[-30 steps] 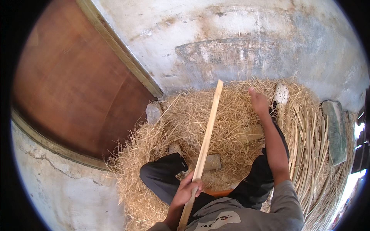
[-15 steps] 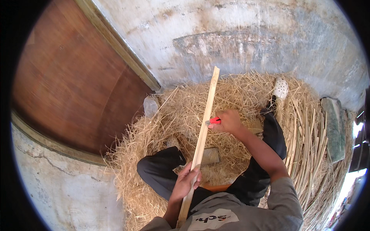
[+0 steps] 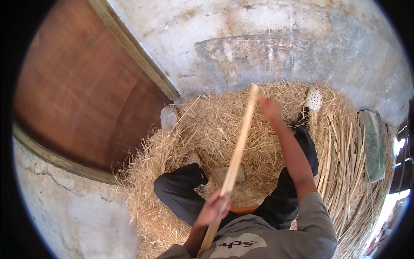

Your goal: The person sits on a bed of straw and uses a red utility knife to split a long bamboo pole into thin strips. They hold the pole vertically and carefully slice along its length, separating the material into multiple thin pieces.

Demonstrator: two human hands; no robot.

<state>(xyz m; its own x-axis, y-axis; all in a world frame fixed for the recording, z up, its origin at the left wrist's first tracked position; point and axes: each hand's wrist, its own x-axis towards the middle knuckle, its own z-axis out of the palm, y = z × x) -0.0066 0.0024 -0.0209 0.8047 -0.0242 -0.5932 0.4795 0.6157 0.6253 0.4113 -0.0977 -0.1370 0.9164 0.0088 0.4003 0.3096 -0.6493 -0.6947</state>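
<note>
The person sits over a spread of loose dry yellow straw (image 3: pixel 215 125), holding a long, narrow, pale wooden strip (image 3: pixel 239 149) aslant, its near end toward six o'clock in the head view and its far end toward one. The left hand (image 3: pixel 214 207), at six o'clock, has its fingers closed around the strip's lower part. The right hand (image 3: pixel 271 108), at two o'clock, is just beside the far end, smeared by motion; I can't tell whether its fingers are pinching anything or touching the wood. Beyond that hand, also at two o'clock, a white shoe dotted with holes (image 3: pixel 314 99) rests on the straw. A greyish rectangular block (image 3: pixel 238 175) lies at five o'clock, and slender tan stalks (image 3: pixel 345 159) are heaped near three.
</note>
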